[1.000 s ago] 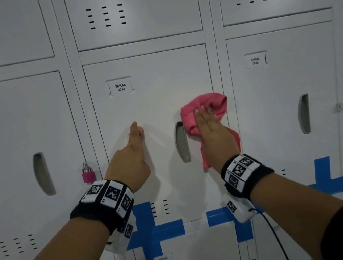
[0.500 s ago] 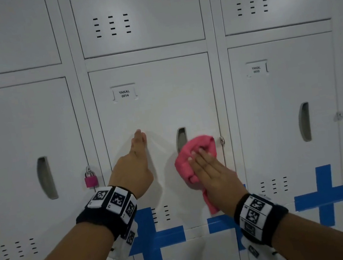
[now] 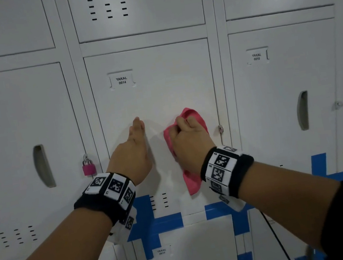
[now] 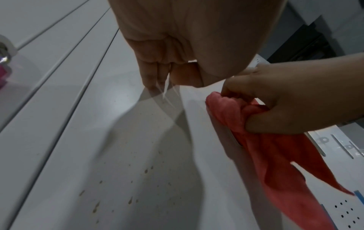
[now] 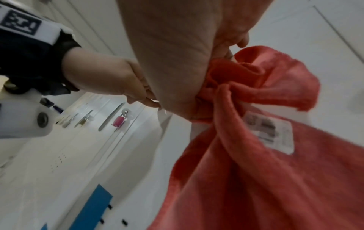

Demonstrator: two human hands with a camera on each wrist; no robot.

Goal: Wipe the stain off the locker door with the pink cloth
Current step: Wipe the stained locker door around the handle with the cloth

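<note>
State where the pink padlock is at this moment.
In the head view the pink padlock hangs at the left, on the frame between the far-left locker and the locker door labelled 0014, just left of the left hand.

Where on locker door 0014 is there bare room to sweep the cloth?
Free: the upper panel between the white name label and the hands. Crowded: mid-door, where the left hand presses beside the right hand gripping the pink cloth.
</note>
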